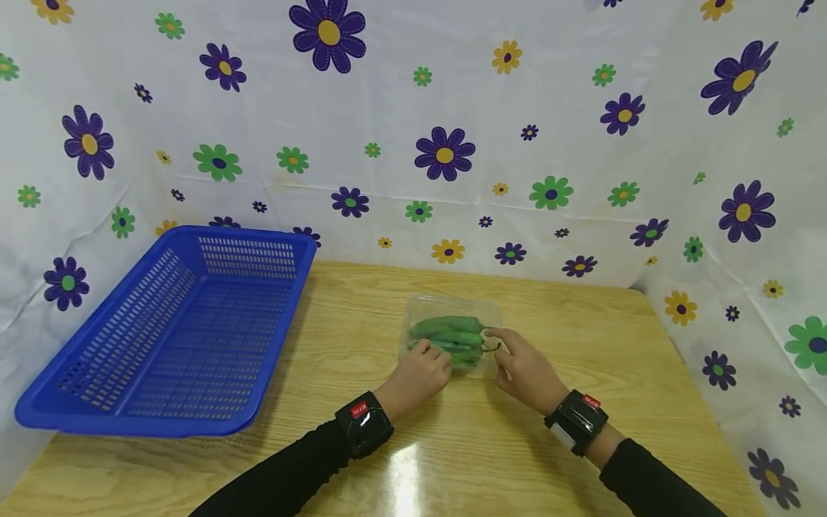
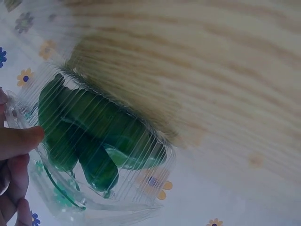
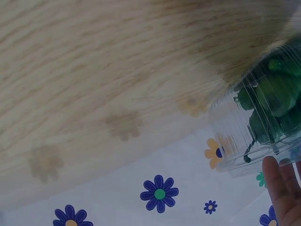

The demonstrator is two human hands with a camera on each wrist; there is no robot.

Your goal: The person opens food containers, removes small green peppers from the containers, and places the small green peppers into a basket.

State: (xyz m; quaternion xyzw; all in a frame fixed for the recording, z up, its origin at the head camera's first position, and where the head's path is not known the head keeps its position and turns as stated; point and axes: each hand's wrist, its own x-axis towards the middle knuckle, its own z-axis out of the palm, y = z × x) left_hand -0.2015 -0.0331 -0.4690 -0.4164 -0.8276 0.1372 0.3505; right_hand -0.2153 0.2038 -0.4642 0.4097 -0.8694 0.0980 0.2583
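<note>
A clear plastic clamshell box point(image 1: 452, 332) holding several green peppers point(image 1: 449, 336) sits on the wooden table point(image 1: 581, 337). My left hand point(image 1: 418, 373) grips the box's near left corner, fingers curled over its edge. On the box's right side my right hand point(image 1: 523, 368) holds the rim with thumb and fingers. In the left wrist view the ribbed box point(image 2: 108, 155) and peppers point(image 2: 94, 136) fill the frame, a fingertip point(image 2: 21, 140) pressing its side. The right wrist view shows the box's end point(image 3: 263, 122) with fingertips point(image 3: 282, 188) below it.
An empty blue plastic basket point(image 1: 174, 330) stands at the table's left, about a hand's width from the box. A flowered white cloth point(image 1: 452, 143) covers the back and side walls. Bare tabletop lies in front of and to the right of the box.
</note>
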